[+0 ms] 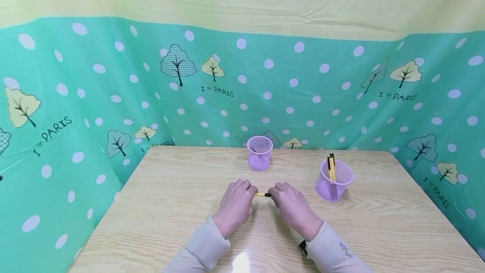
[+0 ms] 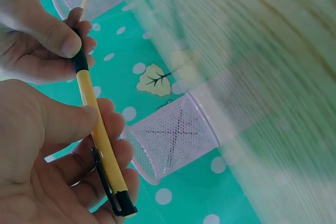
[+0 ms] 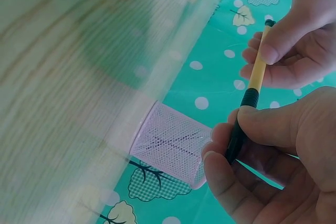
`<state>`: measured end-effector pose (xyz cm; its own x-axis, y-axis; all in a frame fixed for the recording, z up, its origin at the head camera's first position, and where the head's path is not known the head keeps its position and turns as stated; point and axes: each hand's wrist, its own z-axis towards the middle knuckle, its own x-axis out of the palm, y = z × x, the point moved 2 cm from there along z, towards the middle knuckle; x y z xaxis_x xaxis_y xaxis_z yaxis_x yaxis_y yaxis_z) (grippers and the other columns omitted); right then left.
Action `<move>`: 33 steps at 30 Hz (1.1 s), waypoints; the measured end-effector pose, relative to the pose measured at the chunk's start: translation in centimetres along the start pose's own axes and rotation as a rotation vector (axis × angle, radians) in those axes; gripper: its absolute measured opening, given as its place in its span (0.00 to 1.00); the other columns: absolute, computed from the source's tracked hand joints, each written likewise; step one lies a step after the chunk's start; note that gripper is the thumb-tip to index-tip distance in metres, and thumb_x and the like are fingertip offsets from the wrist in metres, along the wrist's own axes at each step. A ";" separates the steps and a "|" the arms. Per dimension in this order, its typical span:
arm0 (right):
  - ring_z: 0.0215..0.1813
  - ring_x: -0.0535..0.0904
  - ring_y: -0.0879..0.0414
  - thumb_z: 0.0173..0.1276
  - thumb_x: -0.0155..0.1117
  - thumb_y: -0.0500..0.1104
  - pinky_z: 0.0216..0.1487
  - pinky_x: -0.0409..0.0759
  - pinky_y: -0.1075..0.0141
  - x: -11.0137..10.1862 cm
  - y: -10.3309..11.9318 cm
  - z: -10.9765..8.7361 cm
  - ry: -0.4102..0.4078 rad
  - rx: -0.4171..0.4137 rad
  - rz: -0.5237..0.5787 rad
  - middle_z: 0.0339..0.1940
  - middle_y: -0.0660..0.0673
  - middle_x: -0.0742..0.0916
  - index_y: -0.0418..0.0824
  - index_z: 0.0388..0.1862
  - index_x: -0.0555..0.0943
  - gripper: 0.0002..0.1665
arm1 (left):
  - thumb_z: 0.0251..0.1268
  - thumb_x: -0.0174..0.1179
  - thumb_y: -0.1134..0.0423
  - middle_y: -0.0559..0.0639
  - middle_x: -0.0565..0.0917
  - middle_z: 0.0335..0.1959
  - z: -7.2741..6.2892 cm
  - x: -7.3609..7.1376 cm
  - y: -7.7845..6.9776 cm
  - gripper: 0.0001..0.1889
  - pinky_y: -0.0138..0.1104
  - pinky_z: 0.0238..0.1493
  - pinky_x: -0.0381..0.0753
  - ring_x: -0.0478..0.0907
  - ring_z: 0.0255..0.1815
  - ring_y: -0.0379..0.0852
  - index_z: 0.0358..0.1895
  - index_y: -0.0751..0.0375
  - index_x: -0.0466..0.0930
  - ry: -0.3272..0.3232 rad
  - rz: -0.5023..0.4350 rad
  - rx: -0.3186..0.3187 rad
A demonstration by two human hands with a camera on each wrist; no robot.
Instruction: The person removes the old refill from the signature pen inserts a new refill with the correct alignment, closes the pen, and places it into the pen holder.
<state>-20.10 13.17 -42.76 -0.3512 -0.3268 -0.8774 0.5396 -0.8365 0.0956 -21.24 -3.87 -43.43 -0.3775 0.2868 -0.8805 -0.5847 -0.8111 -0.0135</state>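
Observation:
A ballpoint pen [image 2: 102,129] with a yellow barrel, black clip and black grip section is held between both hands, over the wooden table [image 1: 182,180]. My left hand [image 1: 235,205] pinches the yellow barrel between thumb and fingers, with the clip end lying across the fingers in the left wrist view. The black grip section [image 3: 241,129] at the other end is pinched by my right hand [image 1: 294,210]. In the head view only a short stretch of pen shows between the fingertips.
Beyond the hands stands a purple mesh cup [image 1: 259,159] with several thin dark sticks inside. To the right, another purple mesh cup [image 1: 329,191] holds yellow pens [image 1: 331,168] with black ends. A green dotted curtain [image 1: 265,108] hangs along the table's back and sides.

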 end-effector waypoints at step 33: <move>0.29 0.74 0.61 0.55 0.71 0.35 0.27 0.77 0.70 0.2 0.3 0.0 -0.007 -0.030 -0.006 0.25 0.55 0.78 0.44 0.31 0.84 0.06 | 0.49 0.69 0.68 0.43 0.73 0.30 0.0 -0.2 0.1 0.11 0.32 0.33 0.71 0.72 0.33 0.43 0.34 0.53 0.79 -0.085 -0.047 0.026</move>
<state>-20.01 12.91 -42.89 -0.3602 -0.3248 -0.8745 0.5603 -0.8248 0.0756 -21.25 -4.03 -43.26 -0.4080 0.3671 -0.8359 -0.6209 -0.7828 -0.0408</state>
